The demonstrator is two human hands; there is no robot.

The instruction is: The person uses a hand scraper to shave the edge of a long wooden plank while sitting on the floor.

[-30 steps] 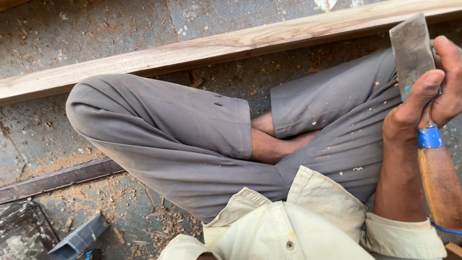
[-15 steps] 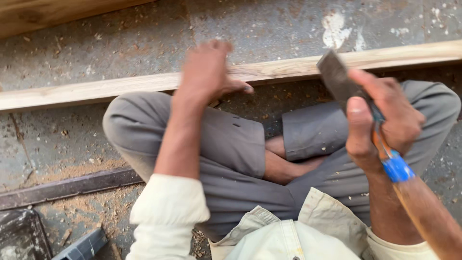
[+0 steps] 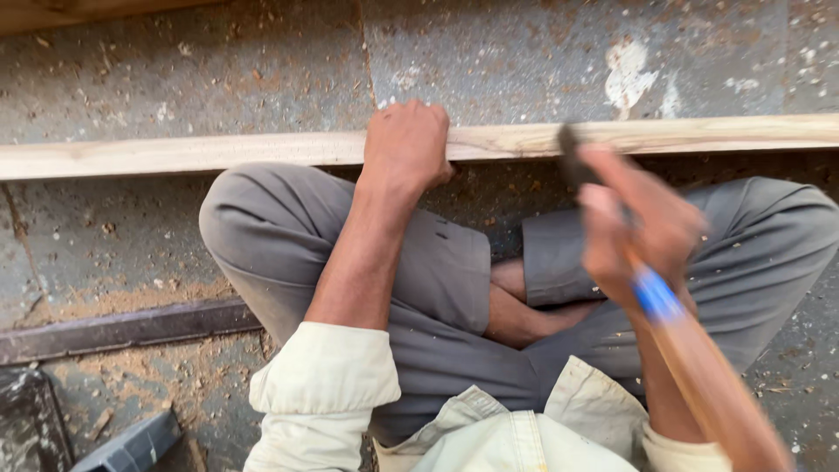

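While the person sits cross-legged on the dusty floor, this is how things lie around the wooden strip
Landmark: the long pale wooden strip (image 3: 218, 155) runs left to right across the concrete floor (image 3: 175, 70), just beyond the knees
Left hand: the left hand (image 3: 407, 145) is clenched over the near edge of the strip, about its middle, pressing it down
Right hand: the right hand (image 3: 642, 229) is wrapped around a wooden-handled tool (image 3: 690, 350) with a blue band, near its head
Tool head: the dark metal head (image 3: 570, 150) sits right at the strip, just right of the left hand; it is blurred, so I cannot tell if it touches
Progress: by my reading the strip is only being worked now; sawdust lies about, yet I see no clear cut or notch in the wood
Near side of the strip: a dark metal bar (image 3: 122, 328) lies on the floor, well to the left
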